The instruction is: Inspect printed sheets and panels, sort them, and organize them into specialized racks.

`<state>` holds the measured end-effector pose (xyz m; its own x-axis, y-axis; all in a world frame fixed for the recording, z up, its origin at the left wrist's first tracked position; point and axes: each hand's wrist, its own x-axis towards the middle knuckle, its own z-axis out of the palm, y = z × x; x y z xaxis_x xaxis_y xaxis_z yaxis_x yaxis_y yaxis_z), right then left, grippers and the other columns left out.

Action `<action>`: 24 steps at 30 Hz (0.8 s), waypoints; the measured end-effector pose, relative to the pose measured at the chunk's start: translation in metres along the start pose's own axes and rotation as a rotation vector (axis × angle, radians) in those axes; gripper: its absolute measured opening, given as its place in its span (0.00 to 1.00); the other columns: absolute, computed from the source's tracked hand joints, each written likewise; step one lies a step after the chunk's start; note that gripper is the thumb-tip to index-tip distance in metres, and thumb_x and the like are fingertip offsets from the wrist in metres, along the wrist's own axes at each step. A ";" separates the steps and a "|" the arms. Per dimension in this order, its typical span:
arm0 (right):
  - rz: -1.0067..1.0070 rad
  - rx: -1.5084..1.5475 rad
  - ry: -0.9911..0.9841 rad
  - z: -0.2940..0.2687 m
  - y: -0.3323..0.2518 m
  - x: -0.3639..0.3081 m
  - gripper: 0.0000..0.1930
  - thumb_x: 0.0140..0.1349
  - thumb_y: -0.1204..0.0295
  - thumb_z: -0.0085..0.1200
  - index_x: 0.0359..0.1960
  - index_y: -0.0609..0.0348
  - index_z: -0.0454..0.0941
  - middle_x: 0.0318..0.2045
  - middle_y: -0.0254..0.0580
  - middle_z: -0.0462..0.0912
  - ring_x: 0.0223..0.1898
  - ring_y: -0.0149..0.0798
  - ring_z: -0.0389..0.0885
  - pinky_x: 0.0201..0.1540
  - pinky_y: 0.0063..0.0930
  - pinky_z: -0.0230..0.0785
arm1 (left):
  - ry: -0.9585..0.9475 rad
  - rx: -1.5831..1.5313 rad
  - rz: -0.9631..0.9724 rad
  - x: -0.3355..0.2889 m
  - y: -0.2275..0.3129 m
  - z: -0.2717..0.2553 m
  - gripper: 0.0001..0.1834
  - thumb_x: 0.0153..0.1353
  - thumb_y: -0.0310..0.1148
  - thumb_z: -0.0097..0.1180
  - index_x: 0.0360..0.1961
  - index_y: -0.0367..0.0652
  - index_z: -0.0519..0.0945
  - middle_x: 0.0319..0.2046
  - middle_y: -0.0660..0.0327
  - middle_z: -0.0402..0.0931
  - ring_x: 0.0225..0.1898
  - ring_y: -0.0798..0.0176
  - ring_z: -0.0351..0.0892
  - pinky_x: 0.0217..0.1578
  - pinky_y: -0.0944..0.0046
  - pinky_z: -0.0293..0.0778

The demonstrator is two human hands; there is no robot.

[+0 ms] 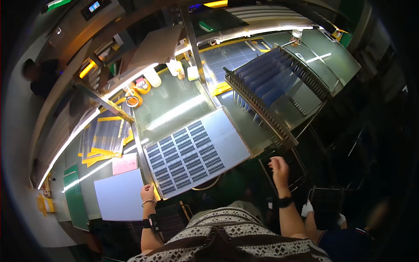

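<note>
A pale rectangular panel (pixel 231 139) lies on the bench before me, much of it covered by blocks of small dark slots. My left hand (pixel 148 193) is at its near left corner, fingers closed together; what they pinch, if anything, is hidden. A plain white board (pixel 118 195) lies just left of that hand. My right hand (pixel 279 170) is in the air off the panel's right end, holding nothing, its fingers loosely bent and apart. Beyond it, a slotted rack (pixel 262 111) carries several dark sheets (pixel 266 78) standing on edge.
Yellow-edged film sheets (pixel 107 135) and a pink paper (pixel 125 164) lie at the left, near a green board (pixel 75 196). Tape rolls (pixel 133 99) and bottles (pixel 152 77) stand at the back. A co-worker's white-gloved hand (pixel 307 208) is at the lower right, beside dark racks.
</note>
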<state>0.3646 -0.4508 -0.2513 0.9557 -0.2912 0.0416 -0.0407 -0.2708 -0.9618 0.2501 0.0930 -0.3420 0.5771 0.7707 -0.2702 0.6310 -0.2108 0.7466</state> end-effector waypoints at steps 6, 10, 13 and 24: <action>0.385 -0.032 0.020 0.065 0.095 0.021 0.10 0.55 0.68 0.51 0.26 0.64 0.74 0.19 0.39 0.78 0.21 0.29 0.75 0.25 0.22 0.68 | -0.021 -0.253 -0.059 0.015 0.019 0.007 0.12 0.52 0.32 0.55 0.35 0.36 0.73 0.29 0.61 0.74 0.25 0.71 0.71 0.22 0.74 0.68; 0.483 -0.163 0.015 0.086 0.097 0.031 0.12 0.52 0.65 0.56 0.21 0.62 0.73 0.16 0.34 0.74 0.15 0.25 0.71 0.18 0.19 0.64 | 0.052 -0.247 0.061 0.077 0.031 0.024 0.12 0.52 0.33 0.55 0.35 0.37 0.73 0.28 0.63 0.73 0.24 0.72 0.70 0.20 0.74 0.66; 0.390 -0.195 0.010 0.076 0.109 0.035 0.11 0.52 0.69 0.56 0.19 0.64 0.73 0.14 0.37 0.74 0.15 0.27 0.72 0.19 0.19 0.65 | -0.016 -0.280 0.036 0.111 0.070 0.066 0.12 0.52 0.33 0.56 0.34 0.37 0.73 0.24 0.63 0.72 0.21 0.72 0.68 0.19 0.74 0.65; 0.419 -0.155 -0.080 0.088 0.110 0.037 0.10 0.52 0.71 0.53 0.17 0.63 0.71 0.13 0.35 0.71 0.16 0.25 0.69 0.18 0.18 0.62 | 0.100 0.261 0.203 0.169 0.079 0.096 0.26 0.35 0.47 0.67 0.29 0.39 0.71 0.28 0.54 0.70 0.31 0.56 0.69 0.34 0.60 0.68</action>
<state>0.4212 -0.4108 -0.3793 0.8668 -0.3347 -0.3698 -0.4662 -0.2804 -0.8391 0.4469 0.1488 -0.3865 0.6590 0.7496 -0.0618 0.6273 -0.5024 0.5951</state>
